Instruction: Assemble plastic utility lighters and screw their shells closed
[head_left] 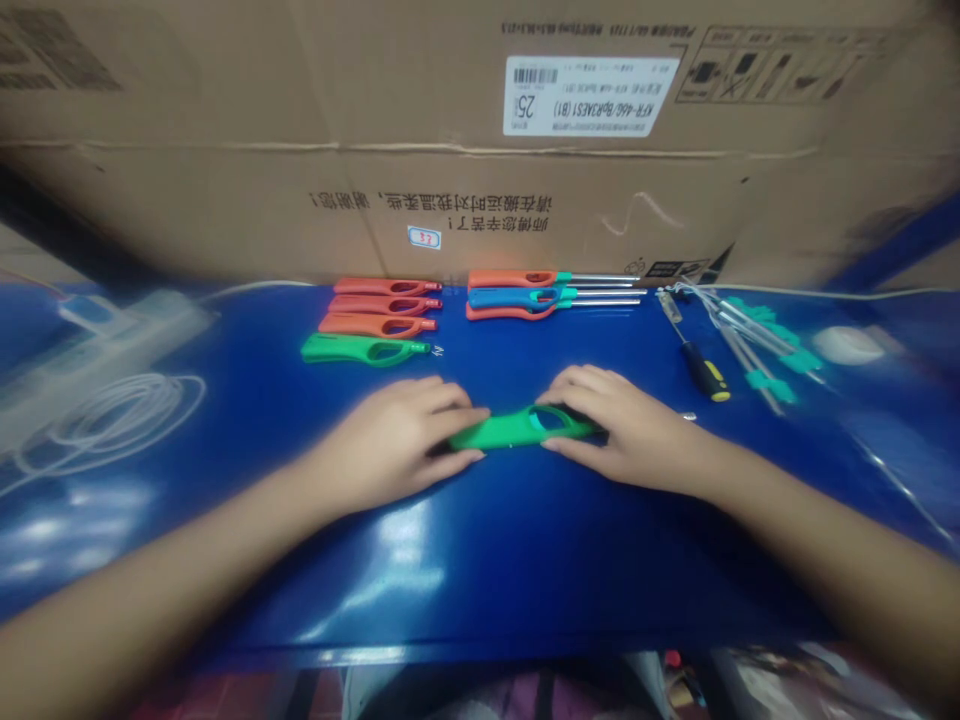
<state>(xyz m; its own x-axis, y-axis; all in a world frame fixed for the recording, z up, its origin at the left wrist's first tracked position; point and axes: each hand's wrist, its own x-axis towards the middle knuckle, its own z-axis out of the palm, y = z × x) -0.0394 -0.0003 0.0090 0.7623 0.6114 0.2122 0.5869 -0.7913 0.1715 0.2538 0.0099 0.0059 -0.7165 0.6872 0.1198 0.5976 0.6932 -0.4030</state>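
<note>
Between my two hands lies a green lighter body (499, 430), level and just above or on the blue table, with an oval finger opening near its right end. My left hand (409, 430) is closed on its left end, thumb in front and fingers behind. Closed round the right end, my right hand (607, 425) hides the tip there. Beyond my left hand, another green lighter body (337, 348) rests below several red and orange lighter bodies (382, 305). Behind the held piece lie lighters with metal tubes, one with a blue handle (499, 298).
A screwdriver (705, 370) with a black and yellow handle lies right, beside metal tubes with teal fittings (772, 345) and a white round object (847, 345). At left are a coiled white cable (142, 410) and a power strip (150, 330). A cardboard wall (247, 200) closes the back.
</note>
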